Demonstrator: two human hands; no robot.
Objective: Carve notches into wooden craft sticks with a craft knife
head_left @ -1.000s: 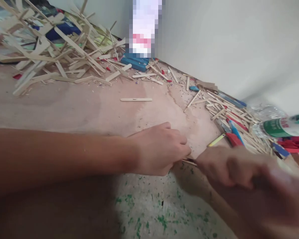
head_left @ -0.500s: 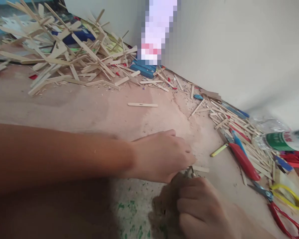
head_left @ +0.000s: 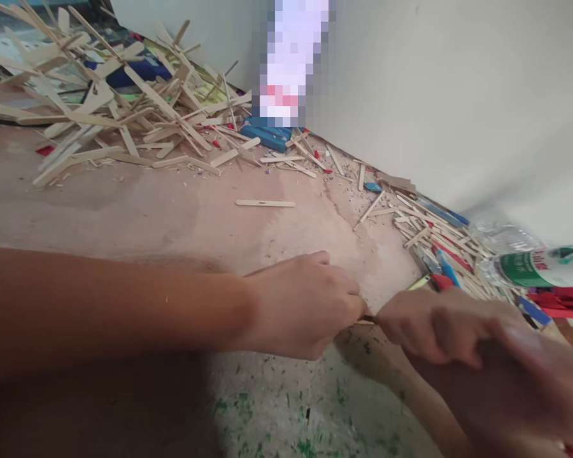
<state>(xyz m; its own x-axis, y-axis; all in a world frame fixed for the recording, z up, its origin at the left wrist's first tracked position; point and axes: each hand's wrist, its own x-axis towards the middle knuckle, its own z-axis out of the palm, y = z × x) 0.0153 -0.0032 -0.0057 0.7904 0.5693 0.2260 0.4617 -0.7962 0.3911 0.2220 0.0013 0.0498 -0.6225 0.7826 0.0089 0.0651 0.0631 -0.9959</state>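
My left hand (head_left: 310,305) presses down on the work surface with its fingers closed. A pale wooden craft stick (head_left: 364,322) is pinned beneath its fingertips, mostly hidden by the hand. My right hand (head_left: 451,331) is closed to the right of it, blurred by motion. A thin dark metal tool (head_left: 370,317) bridges the gap between the two hands, against the stick. Its handle is hidden in my right hand, so I cannot tell its exact kind.
A single craft stick (head_left: 265,203) lies beyond my left hand. A tangled heap of sticks (head_left: 119,108) fills the back left. At right are more sticks (head_left: 451,235), a blue-tipped tool (head_left: 446,267) and a plastic bottle (head_left: 530,267) on its side. A white wall (head_left: 449,89) bounds the back.
My right hand has swung up and to the right and turned over, now covering the scissors and most of the red handle. My left hand stays nearly in place. The view has shifted slightly.
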